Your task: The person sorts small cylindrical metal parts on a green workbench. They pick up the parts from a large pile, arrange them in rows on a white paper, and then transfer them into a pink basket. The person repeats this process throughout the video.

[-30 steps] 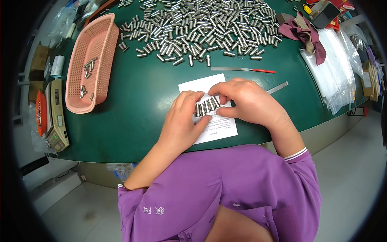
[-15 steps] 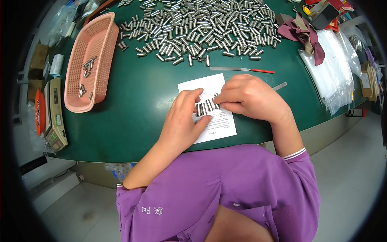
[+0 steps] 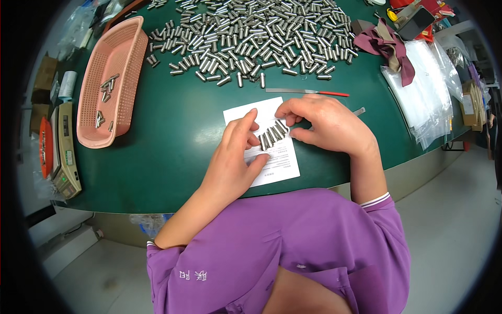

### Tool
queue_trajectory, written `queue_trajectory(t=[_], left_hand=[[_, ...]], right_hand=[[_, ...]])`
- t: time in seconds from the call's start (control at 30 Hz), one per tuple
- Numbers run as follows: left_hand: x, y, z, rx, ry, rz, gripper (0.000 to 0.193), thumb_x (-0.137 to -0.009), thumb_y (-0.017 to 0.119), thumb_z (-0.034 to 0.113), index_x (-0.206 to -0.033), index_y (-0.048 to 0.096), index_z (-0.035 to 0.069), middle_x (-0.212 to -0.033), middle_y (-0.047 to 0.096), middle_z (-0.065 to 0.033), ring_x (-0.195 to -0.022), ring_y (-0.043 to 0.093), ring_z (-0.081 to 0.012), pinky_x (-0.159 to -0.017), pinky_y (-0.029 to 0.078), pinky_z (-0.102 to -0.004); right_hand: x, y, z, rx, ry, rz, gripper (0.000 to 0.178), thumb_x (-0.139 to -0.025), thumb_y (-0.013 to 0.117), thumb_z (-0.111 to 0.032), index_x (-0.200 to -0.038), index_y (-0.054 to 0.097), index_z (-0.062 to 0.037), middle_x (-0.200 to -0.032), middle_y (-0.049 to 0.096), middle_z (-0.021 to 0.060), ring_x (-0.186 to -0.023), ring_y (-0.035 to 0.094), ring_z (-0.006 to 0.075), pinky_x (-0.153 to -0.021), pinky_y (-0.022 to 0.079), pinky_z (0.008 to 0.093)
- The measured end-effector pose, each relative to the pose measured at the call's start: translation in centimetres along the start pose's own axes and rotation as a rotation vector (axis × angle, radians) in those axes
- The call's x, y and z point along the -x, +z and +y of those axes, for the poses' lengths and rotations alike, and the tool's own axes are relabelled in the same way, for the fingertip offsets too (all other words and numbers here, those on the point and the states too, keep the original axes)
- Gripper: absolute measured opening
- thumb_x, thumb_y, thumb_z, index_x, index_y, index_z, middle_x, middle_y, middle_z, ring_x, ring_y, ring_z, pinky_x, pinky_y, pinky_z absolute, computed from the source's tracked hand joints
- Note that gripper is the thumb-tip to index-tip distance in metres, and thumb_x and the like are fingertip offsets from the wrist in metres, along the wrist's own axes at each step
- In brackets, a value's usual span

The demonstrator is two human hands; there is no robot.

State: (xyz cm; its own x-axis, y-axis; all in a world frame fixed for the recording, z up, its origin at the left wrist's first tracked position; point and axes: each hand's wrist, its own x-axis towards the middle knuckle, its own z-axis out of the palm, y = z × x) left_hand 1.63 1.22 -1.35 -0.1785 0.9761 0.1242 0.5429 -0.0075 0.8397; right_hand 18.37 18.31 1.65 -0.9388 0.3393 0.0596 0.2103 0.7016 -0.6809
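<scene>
A short row of several shiny metal pins point(image 3: 273, 135) lies side by side on a white printed sheet point(image 3: 280, 168). Left of the row is my left hand point(image 3: 232, 154), thumb and fingers spread around its end; whether a fingertip touches the nearest pin I cannot tell. My right hand point(image 3: 329, 124) hovers at the row's right end, its thumb and curled fingers apart with nothing seen between them. Beyond both hands, a large heap of similar metal pins point(image 3: 251, 36) covers the far part of the green table point(image 3: 162, 172).
A pink plastic basket point(image 3: 137, 68) with a few pins stands on the left, beside a scale point(image 3: 68, 157). A flat file with a red handle point(image 3: 333, 94) lies beyond my right hand. Plastic bags point(image 3: 418, 99) and a maroon cloth point(image 3: 389, 47) are at right.
My right hand has drawn slightly back from the row and its fingers have parted. My left fingers have loosened, leaving the pins more in sight. The whole view has shifted a little.
</scene>
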Motion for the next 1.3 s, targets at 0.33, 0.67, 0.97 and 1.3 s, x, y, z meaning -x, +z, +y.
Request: queue_trajectory(t=[0.33,0.67,0.97,1.3], left_hand=[[0.2,0.0,0.2,0.030,0.022,0.009,0.090,-0.070,0.077,-0.008,-0.149,0.034,0.004,-0.116,0.056,-0.0116,-0.091,0.058,-0.0168,-0.081,0.051,-0.0300],[0.8,-0.9,0.1,-0.009,-0.055,0.001,0.083,-0.074,0.069,-0.011,-0.149,0.034,0.003,-0.116,0.056,-0.0111,-0.090,0.057,-0.0169,-0.083,0.049,-0.0294],[1.2,-1.6,0.2,-0.017,-0.111,-0.009,0.079,-0.075,0.063,-0.012,-0.148,0.035,0.002,-0.116,0.055,-0.0106,-0.091,0.057,-0.0169,-0.084,0.049,-0.0298],[1.4,-2.3,-0.2,-0.113,-0.094,0.035,0.076,-0.073,0.067,-0.010,-0.143,0.042,0.003,-0.115,0.057,-0.0093,-0.094,0.057,-0.0180,-0.084,0.048,-0.0300]], right_hand=[[-0.1,-0.2,0.1,-0.010,0.019,-0.008,0.030,-0.075,0.065,-0.004,-0.105,0.062,-0.0078,-0.086,0.066,0.0057,-0.087,0.063,0.0275,-0.079,0.050,0.0388],[-0.3,0.3,-0.3,0.003,-0.022,-0.050,0.037,-0.071,0.070,0.000,-0.107,0.064,-0.0064,-0.087,0.068,0.0040,-0.086,0.064,0.0226,-0.078,0.051,0.0349],[-0.4,1.0,-0.5,-0.017,-0.061,-0.053,0.039,-0.070,0.073,-0.001,-0.107,0.065,-0.0070,-0.087,0.068,0.0038,-0.086,0.064,0.0227,-0.078,0.051,0.0362],[-0.7,2.0,-1.1,0.007,-0.047,0.022,0.040,-0.068,0.079,-0.008,-0.106,0.068,-0.0087,-0.086,0.068,0.0025,-0.086,0.065,0.0217,-0.080,0.050,0.0361]])
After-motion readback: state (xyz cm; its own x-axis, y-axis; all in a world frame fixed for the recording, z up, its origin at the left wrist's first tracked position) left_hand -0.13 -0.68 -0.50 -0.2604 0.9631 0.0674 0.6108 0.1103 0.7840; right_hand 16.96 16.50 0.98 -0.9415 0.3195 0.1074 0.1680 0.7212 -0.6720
